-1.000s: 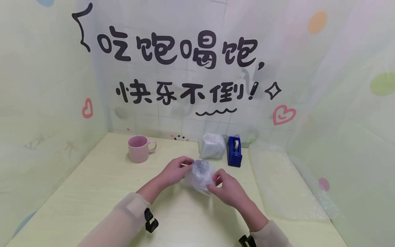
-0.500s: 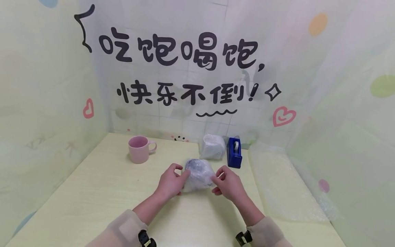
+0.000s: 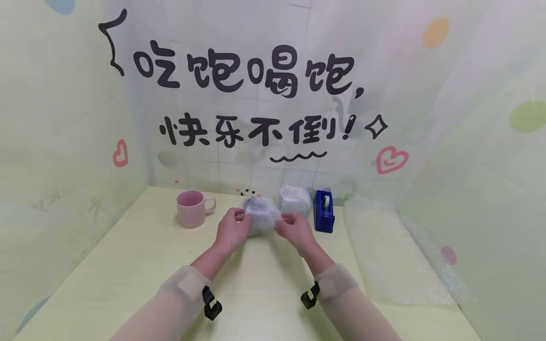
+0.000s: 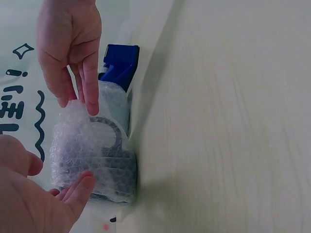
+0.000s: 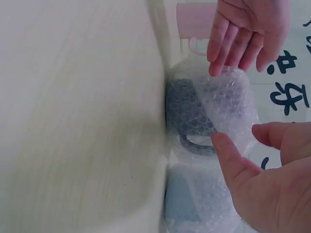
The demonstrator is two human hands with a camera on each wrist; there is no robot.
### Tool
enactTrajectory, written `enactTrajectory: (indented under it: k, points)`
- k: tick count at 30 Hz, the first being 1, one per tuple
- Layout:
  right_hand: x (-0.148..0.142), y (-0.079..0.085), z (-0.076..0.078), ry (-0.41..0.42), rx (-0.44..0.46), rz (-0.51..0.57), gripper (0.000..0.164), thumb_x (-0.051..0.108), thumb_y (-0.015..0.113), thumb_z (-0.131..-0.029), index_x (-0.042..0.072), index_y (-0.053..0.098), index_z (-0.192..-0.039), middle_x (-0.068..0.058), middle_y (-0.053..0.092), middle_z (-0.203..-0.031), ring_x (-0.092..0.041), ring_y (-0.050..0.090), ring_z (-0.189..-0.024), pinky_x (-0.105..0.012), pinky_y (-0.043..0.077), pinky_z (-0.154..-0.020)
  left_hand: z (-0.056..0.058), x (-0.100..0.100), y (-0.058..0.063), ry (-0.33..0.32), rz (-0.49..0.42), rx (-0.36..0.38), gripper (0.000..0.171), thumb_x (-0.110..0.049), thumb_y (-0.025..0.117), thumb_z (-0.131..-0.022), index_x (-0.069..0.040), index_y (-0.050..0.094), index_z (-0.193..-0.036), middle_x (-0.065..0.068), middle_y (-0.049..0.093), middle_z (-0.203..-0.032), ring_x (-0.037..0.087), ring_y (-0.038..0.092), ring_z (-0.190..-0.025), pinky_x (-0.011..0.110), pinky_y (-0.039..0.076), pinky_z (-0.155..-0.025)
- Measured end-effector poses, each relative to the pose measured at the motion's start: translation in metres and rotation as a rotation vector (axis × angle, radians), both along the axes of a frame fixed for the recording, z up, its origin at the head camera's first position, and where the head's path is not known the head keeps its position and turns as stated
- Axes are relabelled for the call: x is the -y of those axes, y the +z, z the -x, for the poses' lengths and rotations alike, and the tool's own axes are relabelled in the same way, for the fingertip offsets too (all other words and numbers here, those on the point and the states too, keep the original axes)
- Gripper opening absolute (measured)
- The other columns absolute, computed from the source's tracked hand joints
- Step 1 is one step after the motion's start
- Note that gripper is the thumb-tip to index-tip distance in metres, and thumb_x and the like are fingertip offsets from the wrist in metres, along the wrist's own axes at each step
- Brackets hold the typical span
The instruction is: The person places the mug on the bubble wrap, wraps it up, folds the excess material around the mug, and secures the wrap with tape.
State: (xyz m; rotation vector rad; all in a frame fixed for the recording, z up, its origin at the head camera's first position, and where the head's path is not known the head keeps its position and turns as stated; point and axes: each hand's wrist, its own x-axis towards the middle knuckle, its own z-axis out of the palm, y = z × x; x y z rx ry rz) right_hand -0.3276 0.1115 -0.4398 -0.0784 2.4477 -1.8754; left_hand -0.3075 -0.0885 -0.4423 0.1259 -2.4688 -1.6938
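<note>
A dark mug in bubble wrap (image 3: 261, 219), its handle visible through the plastic (image 4: 111, 141), stands near the back of the table between both hands. On its left side, my left hand (image 3: 232, 230) touches the wrap with fairly straight fingertips. From the right, my right hand (image 3: 297, 232) reaches in, fingers extended and fingertips at the wrap on the handle side. The right wrist view shows the thumb of that hand (image 5: 279, 182) held apart from the index finger. Directly right of this mug is another bubble-wrapped bundle (image 3: 296, 202), pale blue inside (image 5: 183, 199).
A pink mug (image 3: 191, 209) stands at the back left, handle to the right. A blue tape dispenser (image 3: 324, 211) is beside the pale bundle. Flat bubble wrap sheets (image 3: 396, 255) lie along the table's right side. A printed curtain (image 3: 264, 170) borders the back.
Both hands have moved the wrapped dark mug away from me and slightly left, toward the back, beside the other bundle. The fingers now lie straighter against it.
</note>
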Motion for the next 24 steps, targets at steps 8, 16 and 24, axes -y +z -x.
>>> enactTrajectory:
  k: [8,16,24]
  points:
    - [0.010,0.003,0.020,0.047,-0.044,-0.038,0.056,0.010,0.063,-0.107,-0.009,0.050,-0.158,-0.030,0.059,-0.156,-0.046,0.064,-0.140,-0.056,0.051,-0.120,0.032,0.001,0.002,-0.125,0.030,0.008,0.067,-0.020,0.055,-0.108,0.002,0.033,-0.168,0.026,0.040,-0.172,0.047,0.055,-0.147,0.059,0.048,-0.121]
    - [0.008,0.000,0.030,0.104,-0.061,-0.060,0.063,0.009,0.061,-0.106,-0.007,0.041,-0.164,-0.026,0.043,-0.171,-0.046,0.041,-0.159,-0.058,0.038,-0.130,0.051,0.007,-0.001,-0.211,0.067,0.014,0.069,-0.019,0.053,-0.111,0.001,0.025,-0.171,0.025,0.031,-0.177,0.049,0.037,-0.161,0.060,0.029,-0.134]
    - [0.002,0.001,0.025,0.111,-0.057,-0.092,0.064,0.013,0.063,-0.106,-0.005,0.042,-0.164,-0.026,0.046,-0.169,-0.047,0.054,-0.149,-0.057,0.048,-0.123,0.049,0.014,-0.001,-0.223,0.115,0.017,0.067,-0.026,0.054,-0.111,-0.003,0.033,-0.170,0.024,0.038,-0.175,0.047,0.046,-0.156,0.061,0.039,-0.128]
